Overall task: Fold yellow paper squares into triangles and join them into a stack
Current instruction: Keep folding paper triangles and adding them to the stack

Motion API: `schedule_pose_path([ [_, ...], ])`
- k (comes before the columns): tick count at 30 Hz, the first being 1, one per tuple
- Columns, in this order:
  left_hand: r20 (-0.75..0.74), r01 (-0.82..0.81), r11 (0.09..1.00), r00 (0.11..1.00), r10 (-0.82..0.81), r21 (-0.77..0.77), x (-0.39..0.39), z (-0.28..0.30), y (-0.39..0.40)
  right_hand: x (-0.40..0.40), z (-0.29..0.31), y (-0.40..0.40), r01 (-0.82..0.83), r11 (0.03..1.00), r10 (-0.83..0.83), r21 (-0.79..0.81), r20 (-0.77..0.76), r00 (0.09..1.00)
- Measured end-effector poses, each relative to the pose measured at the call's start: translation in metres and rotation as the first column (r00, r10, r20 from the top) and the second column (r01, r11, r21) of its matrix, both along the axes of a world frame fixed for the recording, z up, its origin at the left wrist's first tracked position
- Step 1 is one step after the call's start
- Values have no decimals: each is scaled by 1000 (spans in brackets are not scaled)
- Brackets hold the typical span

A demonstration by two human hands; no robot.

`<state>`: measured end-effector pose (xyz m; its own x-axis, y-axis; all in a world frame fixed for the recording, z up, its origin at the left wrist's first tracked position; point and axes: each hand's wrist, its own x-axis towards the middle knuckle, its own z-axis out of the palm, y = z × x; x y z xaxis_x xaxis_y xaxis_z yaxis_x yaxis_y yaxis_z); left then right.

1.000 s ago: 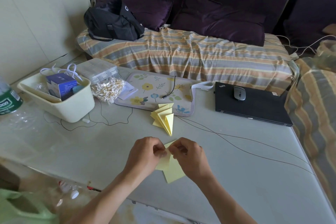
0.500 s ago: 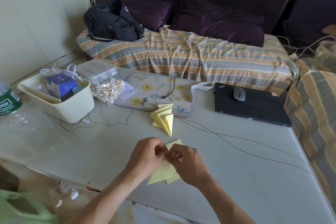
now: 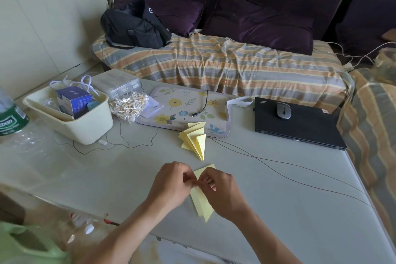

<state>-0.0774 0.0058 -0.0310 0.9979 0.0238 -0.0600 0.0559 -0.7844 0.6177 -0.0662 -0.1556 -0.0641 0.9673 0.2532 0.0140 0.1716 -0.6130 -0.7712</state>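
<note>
Pale bench [image 3: 278, 210]: left hand [image 3: 171, 186] and right hand [image 3: 220, 193] both pinch the yellow paper [image 3: 201, 201], likely light and flimsy, best gripped along its edges.

Your left hand [image 3: 171, 184] and right hand [image 3: 222, 193] pinch a yellow paper piece [image 3: 201, 201] together above the counter [image 3: 289, 221]. Beyond them the stack of folded triangles [image 3: 194, 139] lies near the floral mat [image 3: 184, 107].

Bare counter [image 3: 300, 210] lies open right of the hands [image 3: 198, 186]. Ahead, the joined stack [image 3: 194, 140] stands near, thin cables [image 3: 278, 171] trail rightward, and a cream bin [image 3: 70, 120] blocks the far left.
</note>
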Motion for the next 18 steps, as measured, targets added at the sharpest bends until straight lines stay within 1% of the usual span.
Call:
schedule_pose_path([
  [4,10,-5,1000,1000,5,-13,-1,-2,-2,0,1,1,18,1000,-18,-17,17,1000],
  [10,52,-63,998,997,64,-23,-1,-1,-1,3,3,0,106,994,-106,-10,-2,994],
  [15,14,8,1000,1000,-8,4,-1,-3,-3,1,2,-1,41,998,-40,-42,21,999],
  [18,21,12,1000,1000,-12,19,0,-3,-3,1,3,-1,41,999,-41,-19,16,999],
])
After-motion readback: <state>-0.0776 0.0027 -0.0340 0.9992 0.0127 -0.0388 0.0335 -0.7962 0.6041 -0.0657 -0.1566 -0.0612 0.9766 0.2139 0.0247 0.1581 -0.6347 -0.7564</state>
